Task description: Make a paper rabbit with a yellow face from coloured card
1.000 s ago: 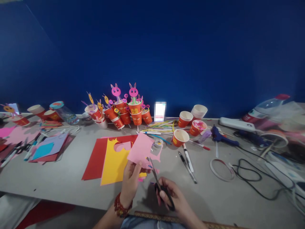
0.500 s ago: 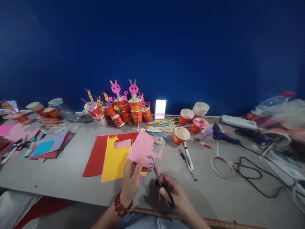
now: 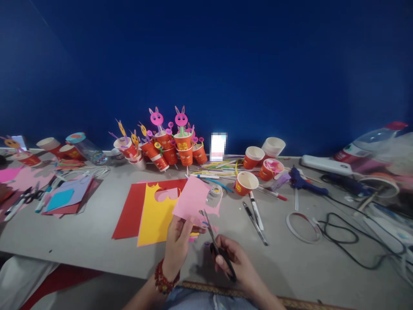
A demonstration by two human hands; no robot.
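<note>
My left hand [image 3: 177,245] pinches the lower edge of a pink paper sheet [image 3: 192,199] and holds it up over the table. A red bead bracelet sits on that wrist. My right hand [image 3: 232,261] is closed round the black handles of a pair of scissors [image 3: 217,245]. The blades point up into the pink paper's cut edge on its right side. Under the pink paper lie a yellow sheet [image 3: 154,216] with a shape cut out of it and a red sheet [image 3: 132,209].
Orange paper cups with pink and yellow animal toppers [image 3: 167,148] cluster at the back. Loose cups [image 3: 245,182], pens [image 3: 255,212], straws, a blue glue gun [image 3: 300,181], black cables [image 3: 342,234] and a bottle [image 3: 371,144] lie to the right. Coloured papers and scissors [image 3: 61,198] lie left.
The view has tilted slightly, so the table sits a little higher in the picture. Both hands stay on the pink paper and scissors with only small shifts.
</note>
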